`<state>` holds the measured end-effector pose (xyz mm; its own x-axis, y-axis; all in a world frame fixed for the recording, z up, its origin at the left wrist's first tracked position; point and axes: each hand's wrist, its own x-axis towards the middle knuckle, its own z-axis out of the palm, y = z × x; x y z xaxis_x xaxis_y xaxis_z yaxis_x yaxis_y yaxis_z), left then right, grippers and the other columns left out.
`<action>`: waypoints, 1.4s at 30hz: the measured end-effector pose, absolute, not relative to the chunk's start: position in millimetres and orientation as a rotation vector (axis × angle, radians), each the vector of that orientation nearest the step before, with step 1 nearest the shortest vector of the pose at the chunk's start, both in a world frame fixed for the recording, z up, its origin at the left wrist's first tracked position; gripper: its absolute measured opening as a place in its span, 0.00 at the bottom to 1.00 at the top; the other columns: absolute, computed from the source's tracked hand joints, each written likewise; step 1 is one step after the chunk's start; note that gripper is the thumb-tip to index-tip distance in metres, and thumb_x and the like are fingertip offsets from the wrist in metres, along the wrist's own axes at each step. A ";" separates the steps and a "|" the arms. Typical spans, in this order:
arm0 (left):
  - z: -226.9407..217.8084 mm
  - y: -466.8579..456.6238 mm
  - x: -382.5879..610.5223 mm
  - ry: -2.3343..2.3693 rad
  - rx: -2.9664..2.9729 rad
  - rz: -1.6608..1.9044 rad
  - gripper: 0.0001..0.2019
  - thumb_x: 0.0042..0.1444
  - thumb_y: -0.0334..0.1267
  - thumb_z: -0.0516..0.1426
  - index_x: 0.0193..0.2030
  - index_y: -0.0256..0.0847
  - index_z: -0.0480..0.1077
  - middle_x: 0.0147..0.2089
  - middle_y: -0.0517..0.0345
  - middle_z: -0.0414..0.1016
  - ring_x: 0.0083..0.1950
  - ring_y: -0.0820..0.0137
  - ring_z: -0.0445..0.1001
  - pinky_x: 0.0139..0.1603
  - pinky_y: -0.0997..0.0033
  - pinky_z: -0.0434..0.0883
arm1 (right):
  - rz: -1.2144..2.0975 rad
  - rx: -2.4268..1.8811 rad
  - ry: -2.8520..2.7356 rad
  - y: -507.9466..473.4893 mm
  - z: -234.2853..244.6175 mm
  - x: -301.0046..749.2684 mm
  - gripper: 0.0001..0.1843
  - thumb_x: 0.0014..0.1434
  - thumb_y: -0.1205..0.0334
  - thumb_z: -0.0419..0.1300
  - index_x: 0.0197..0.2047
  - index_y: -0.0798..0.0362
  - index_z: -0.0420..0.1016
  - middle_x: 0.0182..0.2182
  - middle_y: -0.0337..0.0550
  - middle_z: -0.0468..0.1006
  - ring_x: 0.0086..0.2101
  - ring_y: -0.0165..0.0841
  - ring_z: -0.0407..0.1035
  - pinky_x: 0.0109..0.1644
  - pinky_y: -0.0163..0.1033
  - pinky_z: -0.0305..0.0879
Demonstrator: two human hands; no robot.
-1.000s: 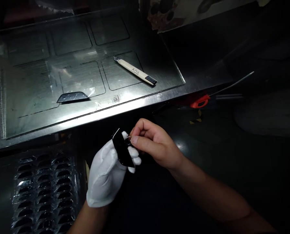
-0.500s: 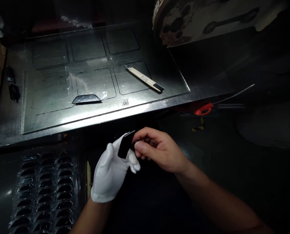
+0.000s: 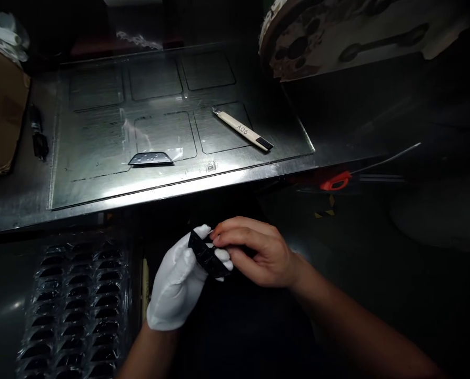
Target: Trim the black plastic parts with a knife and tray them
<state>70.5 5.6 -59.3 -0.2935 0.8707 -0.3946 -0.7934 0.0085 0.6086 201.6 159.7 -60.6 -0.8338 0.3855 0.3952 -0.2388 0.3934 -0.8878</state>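
Note:
My left hand (image 3: 175,289), in a white glove, is closed around a small black plastic part (image 3: 206,259). The part is tilted, with its ribbed or recessed side facing me. My bare right hand (image 3: 264,252) is at the part's upper right edge, its fingertips drawn together against it; a small detail between them is hard to make out. Both hands are in front of the metal table's edge. On the table lies a similar trapezoid-shaped dark part (image 3: 151,158) on clear film, and a beige cutter knife (image 3: 240,128) marked A06.
A clear blister tray (image 3: 77,305) with rows of black parts is at lower left. The metal table (image 3: 17,202) carries a cardboard box (image 3: 1,110) and a black marker (image 3: 38,131) on its left. A machine housing (image 3: 337,39) overhangs at upper right, above a red-handled tool (image 3: 335,181).
The black part has been turned in my left hand, so its smooth face gives way to its ribbed side. My right fingers have shifted along its edge. The view has moved slightly.

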 end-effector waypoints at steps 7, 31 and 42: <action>-58.3 4.3 70.3 1.004 0.147 1.569 0.18 0.67 0.46 0.61 0.60 0.42 0.76 0.47 0.46 0.83 0.47 0.57 0.83 0.50 0.58 0.79 | 1.798 -0.455 -1.934 157.1 -59.7 207.2 0.16 0.65 0.67 0.65 0.56 0.48 0.78 0.45 0.44 0.81 0.41 0.33 0.77 0.44 0.37 0.75; 5.7 24.7 58.3 1.857 1.941 0.835 0.23 0.67 0.43 0.59 0.65 0.39 0.62 0.44 0.54 0.80 0.42 0.64 0.78 0.46 0.64 0.74 | 1.994 -0.074 -1.425 159.1 -73.9 201.8 0.15 0.61 0.75 0.68 0.49 0.51 0.85 0.43 0.46 0.81 0.43 0.32 0.78 0.49 0.38 0.76; -0.2 17.8 63.3 1.982 1.940 0.912 0.23 0.65 0.47 0.61 0.61 0.40 0.65 0.42 0.57 0.72 0.43 0.66 0.74 0.50 0.70 0.74 | 1.946 -0.065 -1.444 161.5 -61.9 199.1 0.13 0.59 0.78 0.68 0.46 0.56 0.86 0.41 0.47 0.81 0.42 0.31 0.78 0.48 0.36 0.77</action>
